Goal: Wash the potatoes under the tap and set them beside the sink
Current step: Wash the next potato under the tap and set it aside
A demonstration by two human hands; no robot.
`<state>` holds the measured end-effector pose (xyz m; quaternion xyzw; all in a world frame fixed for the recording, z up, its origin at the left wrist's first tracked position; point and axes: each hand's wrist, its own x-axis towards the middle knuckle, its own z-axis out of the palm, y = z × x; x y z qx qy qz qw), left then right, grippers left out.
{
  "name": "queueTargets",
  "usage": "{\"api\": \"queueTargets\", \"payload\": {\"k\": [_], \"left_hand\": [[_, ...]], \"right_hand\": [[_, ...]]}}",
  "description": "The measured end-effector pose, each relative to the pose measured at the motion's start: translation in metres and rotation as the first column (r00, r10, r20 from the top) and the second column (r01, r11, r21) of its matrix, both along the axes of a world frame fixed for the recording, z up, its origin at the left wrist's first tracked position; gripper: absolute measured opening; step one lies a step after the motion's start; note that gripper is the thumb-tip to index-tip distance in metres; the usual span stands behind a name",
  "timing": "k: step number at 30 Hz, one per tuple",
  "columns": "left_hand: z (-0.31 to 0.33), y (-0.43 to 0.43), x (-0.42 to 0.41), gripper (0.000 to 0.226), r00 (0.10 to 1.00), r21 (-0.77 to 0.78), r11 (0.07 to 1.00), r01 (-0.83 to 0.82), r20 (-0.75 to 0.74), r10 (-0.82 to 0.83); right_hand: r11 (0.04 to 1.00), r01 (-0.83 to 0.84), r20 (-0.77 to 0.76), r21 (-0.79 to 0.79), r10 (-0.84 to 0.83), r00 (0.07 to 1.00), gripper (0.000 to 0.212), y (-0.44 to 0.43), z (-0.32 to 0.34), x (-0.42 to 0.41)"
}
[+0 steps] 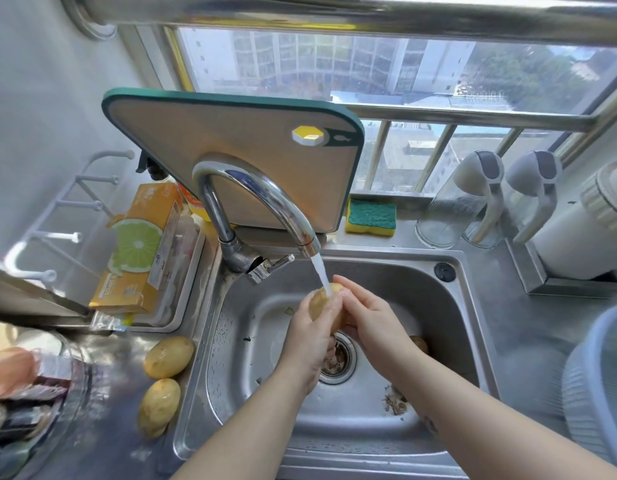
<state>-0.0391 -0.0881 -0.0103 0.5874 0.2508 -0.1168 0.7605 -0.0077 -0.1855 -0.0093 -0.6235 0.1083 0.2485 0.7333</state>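
Two washed potatoes (pixel 163 379) at 9 o'clock; left hand (pixel 312 336) and right hand (pixel 371 323) clasp third potato (pixel 323 303) under tap (pixel 258 209); next, set it beside them.

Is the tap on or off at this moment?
On. A white stream of water runs from the tap spout onto the potato held between the left hand and right hand over the sink.

One view only, a head-worn wide-angle camera looking forward and steeply down from close above the stainless steel sink basin (pixel 438 306). It faces the barred window (pixel 369 71) behind the curved chrome tap (pixel 258 202). The person's forearms enter from the bottom edge. The lens bends the edges: the steel counter (pixel 103 427) at left, the pale ribbed plastic basket (pixel 598 393) at right.
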Motion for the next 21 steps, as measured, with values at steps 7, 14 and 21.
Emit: {"api": "queueTargets", "payload": {"k": [7, 14, 21], "left_hand": [[-0.001, 0.007, 0.006, 0.042, 0.997, -0.107, 0.994, -0.014, -0.08, 0.005], [-0.002, -0.002, -0.009, 0.026, 0.993, -0.184, 0.975, 0.121, 0.022, -0.119], [-0.004, -0.006, -0.008, 0.021, 0.999, -0.061, 0.998, 0.029, 0.016, -0.028]], "right_hand": [[0.996, -0.091, 0.074, 0.014, 0.09, 0.993, 0.046, -0.005, -0.006, -0.006], [0.981, 0.115, 0.042, -0.153, -0.11, 0.993, 0.014, 0.011, -0.001, -0.002], [0.974, 0.073, 0.084, -0.216, -0.056, 0.995, 0.027, 0.01, 0.004, -0.004]]}}
